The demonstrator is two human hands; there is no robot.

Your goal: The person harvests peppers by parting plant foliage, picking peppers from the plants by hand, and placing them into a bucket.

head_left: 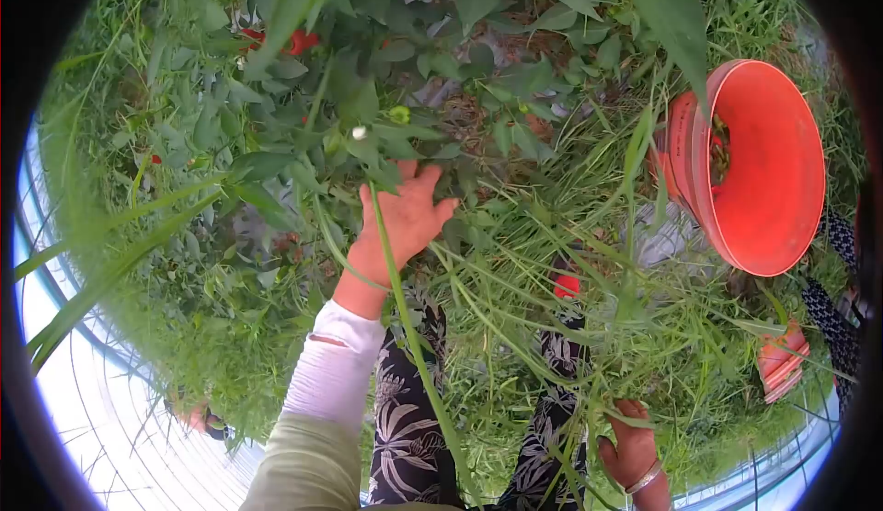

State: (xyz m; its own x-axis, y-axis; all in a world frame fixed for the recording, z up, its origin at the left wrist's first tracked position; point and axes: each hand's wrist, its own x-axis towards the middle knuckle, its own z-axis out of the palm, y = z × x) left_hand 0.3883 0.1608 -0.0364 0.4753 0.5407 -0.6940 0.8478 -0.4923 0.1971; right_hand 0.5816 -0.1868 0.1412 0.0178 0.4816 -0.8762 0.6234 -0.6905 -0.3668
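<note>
My left hand (402, 217) reaches into a leafy green plant (377, 106), thumb and fingers apart, with some fingertips hidden by leaves. A long grass blade (391, 253) crosses in front of it. Just above the hand are a small white bloom (359, 132) and a yellow-green bit (399, 114) that looks like a small fruit or bud. Low at the right, beside my leg, my right hand (632, 447) hangs over the grass with its thumb apart from loosely bent fingers. Nothing is plainly visible in either hand.
A red bucket (768, 180) lies tilted at the right, some green things inside. Red fruits (299, 42) show among upper-left leaves. Another person's patterned trouser leg (832, 327) stands at the far right, near a red-and-white striped thing (782, 364). Tall grass surrounds my legs.
</note>
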